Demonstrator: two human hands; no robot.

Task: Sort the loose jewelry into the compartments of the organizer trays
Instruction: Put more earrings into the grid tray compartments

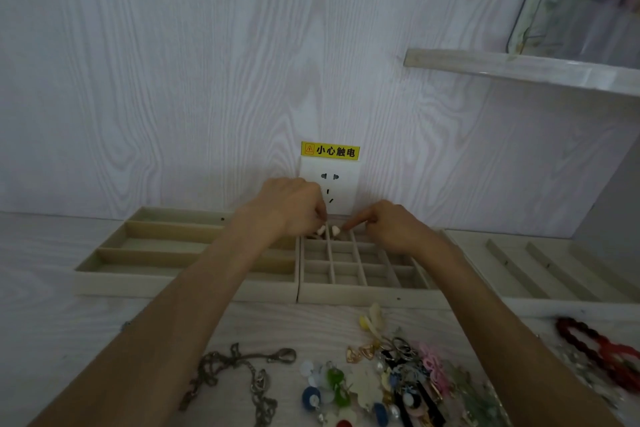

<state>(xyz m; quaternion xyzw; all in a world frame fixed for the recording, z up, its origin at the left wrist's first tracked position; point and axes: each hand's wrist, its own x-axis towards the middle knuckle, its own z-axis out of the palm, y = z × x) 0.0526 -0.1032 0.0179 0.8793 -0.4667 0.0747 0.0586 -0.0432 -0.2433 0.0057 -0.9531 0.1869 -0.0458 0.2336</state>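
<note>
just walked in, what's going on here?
A person is sorting jewelry into beige organizer trays set against the wall. Both hands are at the far row of the grid tray: the left hand appears to pinch a small white piece, and the right hand points its index finger at a second white piece beside it. The long-slot tray on the left looks unfilled. Most of the pile of loose jewelry, a metal chain and a red bead strand still lie on the table in front.
</note>
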